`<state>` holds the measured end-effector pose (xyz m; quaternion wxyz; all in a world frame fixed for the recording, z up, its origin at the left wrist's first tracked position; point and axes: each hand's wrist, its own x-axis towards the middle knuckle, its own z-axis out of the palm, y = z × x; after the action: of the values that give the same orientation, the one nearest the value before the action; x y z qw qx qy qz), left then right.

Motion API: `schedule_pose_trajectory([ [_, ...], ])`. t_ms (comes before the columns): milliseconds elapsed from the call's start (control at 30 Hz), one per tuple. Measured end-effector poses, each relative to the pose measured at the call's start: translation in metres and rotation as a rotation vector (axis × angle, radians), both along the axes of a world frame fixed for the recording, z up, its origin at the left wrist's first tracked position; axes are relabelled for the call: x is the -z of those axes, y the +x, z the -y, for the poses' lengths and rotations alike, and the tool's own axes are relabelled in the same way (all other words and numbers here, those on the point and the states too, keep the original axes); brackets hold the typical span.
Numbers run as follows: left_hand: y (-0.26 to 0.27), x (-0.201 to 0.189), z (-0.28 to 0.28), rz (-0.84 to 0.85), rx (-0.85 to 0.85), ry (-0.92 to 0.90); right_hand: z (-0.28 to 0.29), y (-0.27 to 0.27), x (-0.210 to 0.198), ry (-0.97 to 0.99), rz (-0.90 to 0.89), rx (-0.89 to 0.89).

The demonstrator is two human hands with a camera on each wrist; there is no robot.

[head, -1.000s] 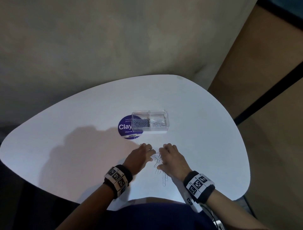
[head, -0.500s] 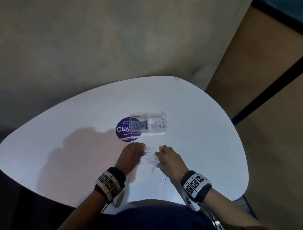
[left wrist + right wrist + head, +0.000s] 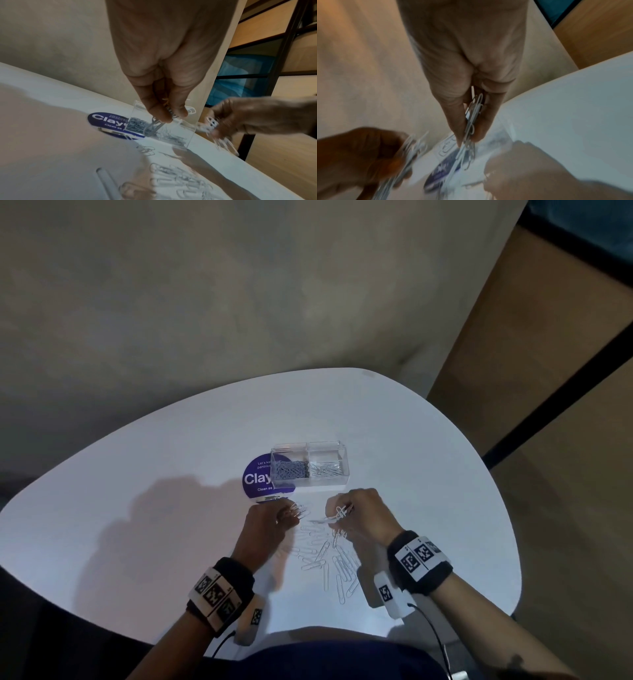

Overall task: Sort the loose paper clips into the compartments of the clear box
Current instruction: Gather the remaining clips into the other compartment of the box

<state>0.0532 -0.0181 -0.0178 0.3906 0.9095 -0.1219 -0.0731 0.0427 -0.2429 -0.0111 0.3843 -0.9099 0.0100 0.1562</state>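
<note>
A clear two-compartment box [image 3: 310, 484] stands on the white table [image 3: 137, 474]; its left half holds darker clips, its right half paler ones. A heap of loose paper clips [image 3: 325, 556] lies between my wrists. My left hand [image 3: 274, 517] pinches a bunch of clips [image 3: 152, 125] just in front of the box [image 3: 178, 129]. My right hand [image 3: 356, 508] pinches another bunch of white clips [image 3: 471, 121], held above the heap and level with the left hand.
A round dark blue sticker [image 3: 260, 479] lies partly under the box's left end. The table edge curves close to my body. A wooden partition with a dark frame [image 3: 548, 371] stands to the right.
Both hands have lifted off the heap with clips pinched in their fingers and moved apart, uncovering the loose clips that lay under them.
</note>
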Motion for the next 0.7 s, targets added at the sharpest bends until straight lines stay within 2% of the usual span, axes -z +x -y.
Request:
schedule_pose_trajectory([
  [200,0.005,-0.014,0.008,-0.038,-0.021,-0.007,0.006,0.054,-0.042,-0.034,0.137,0.049],
  [367,0.009,-0.024,0.018,-0.04,-0.014,-0.05,-0.007,0.102,-0.037,-0.209,0.116,-0.012],
  [533,0.018,-0.03,0.026,-0.009,-0.026,-0.106,-0.014,0.111,-0.017,-0.382,0.073,-0.12],
  [700,0.044,-0.033,0.04,0.004,-0.006,-0.17,-0.005,0.102,-0.026,-0.307,0.121,-0.089],
])
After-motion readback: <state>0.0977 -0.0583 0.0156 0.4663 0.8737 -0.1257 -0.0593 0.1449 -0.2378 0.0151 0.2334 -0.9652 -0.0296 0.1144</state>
